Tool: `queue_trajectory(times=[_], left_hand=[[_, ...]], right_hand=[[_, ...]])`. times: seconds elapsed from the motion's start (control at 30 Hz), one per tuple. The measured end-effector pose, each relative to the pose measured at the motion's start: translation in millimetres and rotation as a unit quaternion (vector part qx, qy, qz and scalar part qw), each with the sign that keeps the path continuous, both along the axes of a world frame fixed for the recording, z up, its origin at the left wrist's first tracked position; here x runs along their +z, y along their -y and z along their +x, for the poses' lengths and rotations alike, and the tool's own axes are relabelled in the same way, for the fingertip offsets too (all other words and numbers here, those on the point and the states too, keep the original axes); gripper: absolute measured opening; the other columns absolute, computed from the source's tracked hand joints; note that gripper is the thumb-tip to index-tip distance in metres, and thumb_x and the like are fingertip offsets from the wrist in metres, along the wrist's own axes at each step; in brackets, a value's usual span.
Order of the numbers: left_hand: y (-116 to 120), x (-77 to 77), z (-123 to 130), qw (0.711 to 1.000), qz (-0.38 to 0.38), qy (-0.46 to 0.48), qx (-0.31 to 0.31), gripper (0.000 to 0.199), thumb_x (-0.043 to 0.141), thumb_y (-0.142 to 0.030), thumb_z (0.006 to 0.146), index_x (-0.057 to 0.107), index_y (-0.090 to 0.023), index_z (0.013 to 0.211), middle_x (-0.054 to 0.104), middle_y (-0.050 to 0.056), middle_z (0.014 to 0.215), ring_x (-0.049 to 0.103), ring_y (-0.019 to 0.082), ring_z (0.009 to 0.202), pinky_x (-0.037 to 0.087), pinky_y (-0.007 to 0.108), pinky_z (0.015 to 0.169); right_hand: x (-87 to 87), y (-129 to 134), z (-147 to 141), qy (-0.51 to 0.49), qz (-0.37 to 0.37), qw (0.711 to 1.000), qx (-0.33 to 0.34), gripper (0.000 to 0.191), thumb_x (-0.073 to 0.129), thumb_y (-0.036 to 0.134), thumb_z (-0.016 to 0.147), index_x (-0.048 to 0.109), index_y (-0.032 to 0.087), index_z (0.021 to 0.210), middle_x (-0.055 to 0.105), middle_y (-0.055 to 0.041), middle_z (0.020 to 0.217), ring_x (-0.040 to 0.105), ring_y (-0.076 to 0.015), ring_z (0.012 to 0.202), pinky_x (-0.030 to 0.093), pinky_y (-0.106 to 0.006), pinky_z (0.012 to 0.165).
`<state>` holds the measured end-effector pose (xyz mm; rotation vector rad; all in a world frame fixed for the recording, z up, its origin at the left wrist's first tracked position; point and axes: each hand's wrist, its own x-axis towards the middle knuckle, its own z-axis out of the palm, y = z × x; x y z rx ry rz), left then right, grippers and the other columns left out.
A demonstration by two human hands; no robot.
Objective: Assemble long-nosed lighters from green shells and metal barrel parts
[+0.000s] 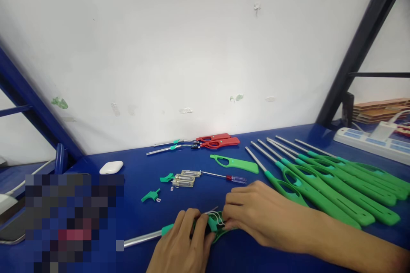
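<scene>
Near the front edge lies a green lighter (pixel 217 236) with a metal tube (pixel 142 238) pointing left and thin white wires showing at its handle. My left hand (pixel 184 241) is closed over its middle, fingers bent around the teal part and the handle. At the wires, my right hand (pixel 256 213) is pinched; its fingertips hide most of what they hold. Behind the hands are a teal trigger piece (pixel 151 195), clear fuel tanks (pixel 183 180), a screwdriver (pixel 235 178) and a green handle shell (pixel 235 163).
Several green lighters (pixel 339 198) are fanned out on the right. Red lighters (pixel 221 141) lie near the wall. A white case (pixel 111 167) sits at the left, beside a pixelated area. A power strip (pixel 371 140) stands at the far right.
</scene>
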<state>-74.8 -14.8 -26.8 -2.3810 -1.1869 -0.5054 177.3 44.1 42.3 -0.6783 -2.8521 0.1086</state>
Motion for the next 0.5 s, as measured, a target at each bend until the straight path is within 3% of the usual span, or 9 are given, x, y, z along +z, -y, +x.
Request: queue_trajectory(times=[0.33,0.5], left_hand=[[-0.3,-0.6,-1.6,1.0,0.005,0.002,0.002,0.028,0.039,-0.022,0.112,0.062,-0.02,0.128,0.075,0.008,0.11,0.08,0.023,0.096,0.069,0.032,0.076],[3.9,0.8,-2.1,1.0,0.004,-0.002,-0.003,0.028,0.038,-0.02,0.112,0.063,-0.019,0.126,0.073,0.008,0.108,0.079,0.022,0.091,0.069,0.032,0.074]], right_hand=[[-1.7,5.4,-4.9,-0.007,-0.009,1.0,-0.02,0.02,0.06,0.024,0.109,0.058,0.022,0.089,0.066,0.0027,0.084,0.065,-0.0162,0.078,0.033,-0.033,0.062],[-5.6,4.2,-4.6,-0.007,0.016,1.0,0.013,0.02,0.059,0.026,0.11,0.059,0.021,0.091,0.066,0.0018,0.084,0.06,-0.0166,0.076,0.033,-0.033,0.062]])
